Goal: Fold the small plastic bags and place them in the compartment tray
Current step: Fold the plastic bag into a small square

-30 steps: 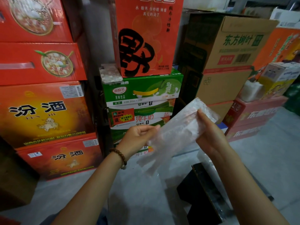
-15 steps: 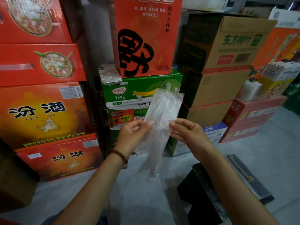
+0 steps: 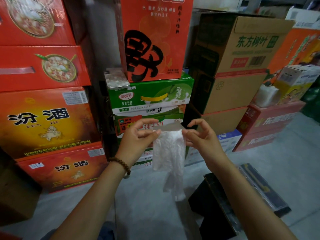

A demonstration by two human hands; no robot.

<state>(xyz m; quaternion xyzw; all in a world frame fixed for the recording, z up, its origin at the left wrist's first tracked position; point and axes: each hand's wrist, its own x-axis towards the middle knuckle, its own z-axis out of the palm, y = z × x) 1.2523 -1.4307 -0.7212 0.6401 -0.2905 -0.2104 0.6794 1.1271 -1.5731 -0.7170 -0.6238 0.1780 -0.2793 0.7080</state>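
A small clear plastic bag [image 3: 168,153] hangs in the air in front of me, folded over at its top, with its lower end trailing down to a narrow tail. My left hand [image 3: 136,139] pinches the bag's upper left corner; a bead bracelet sits on that wrist. My right hand [image 3: 200,135] pinches the upper right corner, its other fingers curled above. A black box-like tray [image 3: 216,207] stands on the floor at the lower right, partly hidden behind my right forearm; its compartments do not show.
Stacked red cartons [image 3: 45,122] rise at the left. Green milk cartons [image 3: 150,96] and a tall red box [image 3: 155,37] stand straight ahead, brown cartons [image 3: 242,66] to the right. A white wad of bags [image 3: 266,96] lies on a red box. Grey floor [image 3: 285,161] stretches right.
The bag's upper part has been folded down, so it hangs shorter and lower. Both hands now hold its top corners level; the right hand has moved in from the right.
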